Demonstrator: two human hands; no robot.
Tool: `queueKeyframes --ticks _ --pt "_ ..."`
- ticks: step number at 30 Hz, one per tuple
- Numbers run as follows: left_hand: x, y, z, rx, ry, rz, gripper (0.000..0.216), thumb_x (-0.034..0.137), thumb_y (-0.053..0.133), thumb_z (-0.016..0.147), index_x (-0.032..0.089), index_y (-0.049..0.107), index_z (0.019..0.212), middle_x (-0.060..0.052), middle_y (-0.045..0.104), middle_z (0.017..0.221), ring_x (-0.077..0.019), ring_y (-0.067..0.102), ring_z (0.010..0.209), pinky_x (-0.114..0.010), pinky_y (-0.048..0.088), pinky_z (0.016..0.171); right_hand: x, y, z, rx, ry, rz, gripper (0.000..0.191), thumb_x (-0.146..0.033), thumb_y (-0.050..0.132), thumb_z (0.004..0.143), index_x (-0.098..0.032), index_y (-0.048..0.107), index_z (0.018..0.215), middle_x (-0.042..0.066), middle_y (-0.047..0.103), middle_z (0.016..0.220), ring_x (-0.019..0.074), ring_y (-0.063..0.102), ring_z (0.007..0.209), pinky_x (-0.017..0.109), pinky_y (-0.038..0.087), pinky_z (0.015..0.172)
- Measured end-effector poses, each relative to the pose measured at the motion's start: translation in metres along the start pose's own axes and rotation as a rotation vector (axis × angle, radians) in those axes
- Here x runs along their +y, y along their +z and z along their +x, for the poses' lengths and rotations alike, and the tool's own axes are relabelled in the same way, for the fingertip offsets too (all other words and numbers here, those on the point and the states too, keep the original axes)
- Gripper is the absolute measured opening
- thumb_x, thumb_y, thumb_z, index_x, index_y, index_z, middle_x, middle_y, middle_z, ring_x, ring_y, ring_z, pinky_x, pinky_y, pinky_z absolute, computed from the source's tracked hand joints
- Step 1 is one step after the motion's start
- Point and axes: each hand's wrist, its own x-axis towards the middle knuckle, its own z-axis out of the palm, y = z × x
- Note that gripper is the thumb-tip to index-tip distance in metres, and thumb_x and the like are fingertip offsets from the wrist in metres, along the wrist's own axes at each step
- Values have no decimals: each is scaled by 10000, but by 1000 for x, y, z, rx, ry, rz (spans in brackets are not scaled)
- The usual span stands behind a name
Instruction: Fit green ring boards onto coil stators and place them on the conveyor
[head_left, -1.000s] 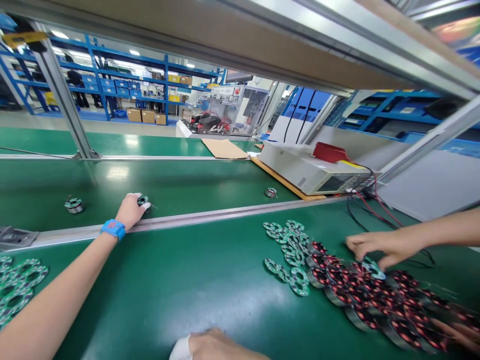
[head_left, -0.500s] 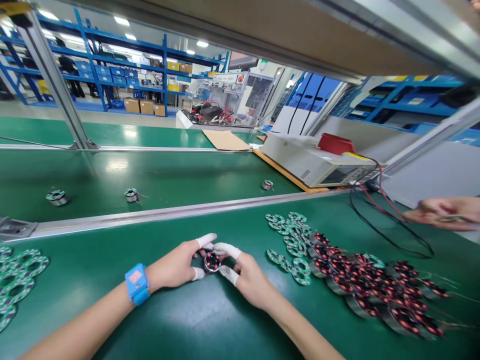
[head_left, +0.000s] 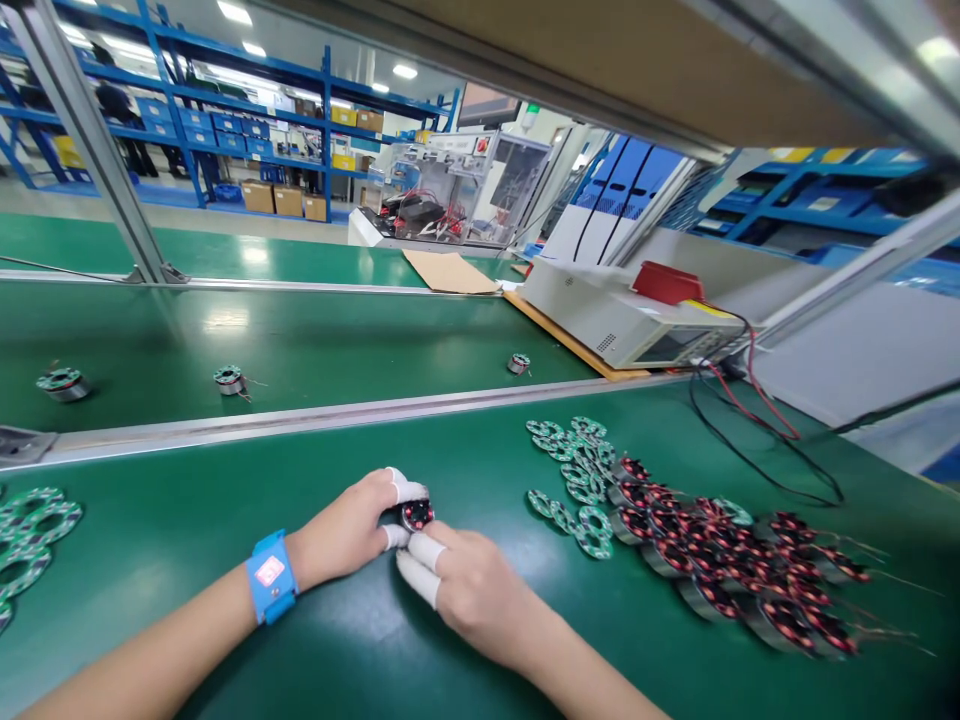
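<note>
two bare forearms reach in from the bottom edge over a green bench top (head_left: 337, 665). the left hand (head_left: 341, 530), a blue band (head_left: 271, 577) at its wrist, curls thumb and finger around a small wound core (head_left: 417, 515), closed to the core's width and holding it at the middle of the bench. the right hand (head_left: 480, 590) has its fingers folded inward, tips meeting the core's near right edge; whether they grip it cannot be told. white covers (head_left: 418, 580) sheathe fingertips on both hands. at far left, ring-shaped green boards (head_left: 37, 560) overlap, cut off by the picture's edge. right of the hands, smaller-looking green rings (head_left: 596, 550) lie just beside a crowded cluster of red-wound cores (head_left: 720, 560). beyond a metal rail (head_left: 300, 420) stand three green-topped cores (head_left: 229, 380), well apart. behind, at right, a grey instrument (head_left: 600, 310) carries a red tray (head_left: 666, 282). farthest back, blue shelving (head_left: 328, 130) holds boxes.
</note>
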Motion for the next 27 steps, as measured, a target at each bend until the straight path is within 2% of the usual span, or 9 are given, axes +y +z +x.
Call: queueKeyframes --ticks 2,4,7,9,11,15,19,22,27 --pt "-1 0 0 4 -6 -10 348 54 526 764 219 594 1063 -31 594 970 -169 528 912 -278 423 836 0 -5 -4 -26 -3 57 288 -245 400 925 -149 658 839 56 655 709 172 561 611 269 416 478" --pt "-1 0 0 9 -14 -24 355 55 548 751 225 595 1059 -23 596 981 -168 529 916 -274 422 839 10 -17 -11 72 128 93 335 -368 396 923 -161 651 987 76 696 831 180 621 706 272 484 582" --pt "0 0 0 -4 -30 -35 368 82 563 755 230 583 1091 -25 597 1006 -173 534 924 -278 425 848 41 -44 -26 108 652 -29 338 -344 379 921 -198 645 1069 89 707 946 200 655 836 306 500 732" --pt "1 -1 -1 -20 -42 -33 380 97 549 767 231 571 1122 -32 595 1032 -179 537 938 -289 425 863 65 -61 -37 -161 996 -148 306 -327 457 877 -192 660 1062 105 709 932 247 661 819 352 498 702" --pt "1 -2 -3 -40 -50 -35 427 85 523 764 232 550 1164 -39 587 1070 -185 536 972 -303 420 895 81 -70 -45 -431 1106 -214 313 -357 524 831 -150 689 998 147 698 943 310 641 873 400 484 710" --pt "-2 -10 -4 -59 -84 -33 598 10 446 708 223 470 1266 -55 520 1238 -195 482 1130 -339 347 1014 89 -65 -50 -545 1036 -243 274 -343 615 768 -93 716 811 208 672 926 371 575 963 458 439 784" --pt "6 -17 -1 102 -124 -10 455 74 429 763 189 520 1194 -75 528 1223 -207 481 1126 -375 356 1009 77 -54 -40 -495 952 -123 201 -226 666 728 -139 690 907 127 677 949 269 593 944 359 452 821" --pt "23 -16 2 213 -97 17 237 202 443 848 183 591 1033 -69 581 1079 -209 503 1029 -376 393 942 59 -51 -25 -337 789 185 334 -155 692 688 -195 630 1014 46 667 939 184 609 876 279 479 791" --pt "43 -8 3 167 -137 29 230 284 448 876 177 604 746 -39 586 840 -195 500 864 -327 413 794 29 -45 -4 7 486 519 518 -57 563 718 -223 492 1203 68 623 1055 192 588 961 332 493 836"
